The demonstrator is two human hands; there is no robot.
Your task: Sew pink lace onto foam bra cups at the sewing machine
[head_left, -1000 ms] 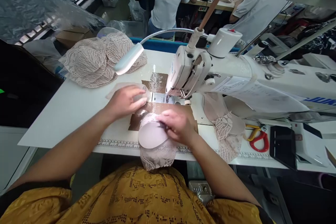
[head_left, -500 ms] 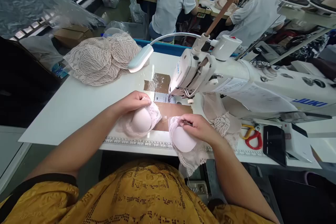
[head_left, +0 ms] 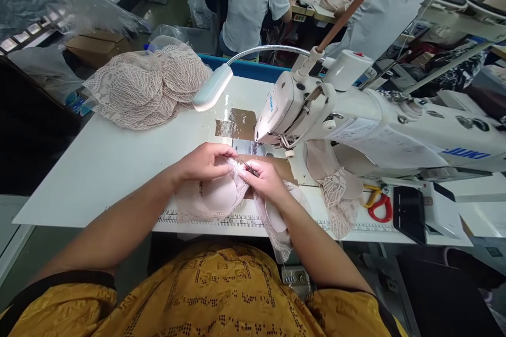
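A pale pink bra (head_left: 220, 192) with moulded cups and lace trim lies across the table's front edge area, below the sewing machine needle. My left hand (head_left: 205, 162) pinches the upper lace edge of its left cup. Close beside it, my right hand (head_left: 267, 181) is closed around small metal thread snips (head_left: 250, 169), their tips at that same lace edge. The right cup (head_left: 276, 216) lies partly under my right wrist, its lace hanging over the table's edge. Whether the right fingers also grip the lace, I cannot tell.
A white JUKI sewing machine (head_left: 308, 105) stands just beyond the hands, with a lamp (head_left: 213, 88) left of its head. Stacked lace pieces (head_left: 138, 87) lie at the back left. To the right are more lace pieces (head_left: 338, 189), red-and-yellow scissors (head_left: 380, 206) and a black phone-like device (head_left: 409, 215).
My right hand has moved left from the right cup to the left cup, bringing the snips to the lace edge. My left hand keeps its hold there. The view has shifted slightly.
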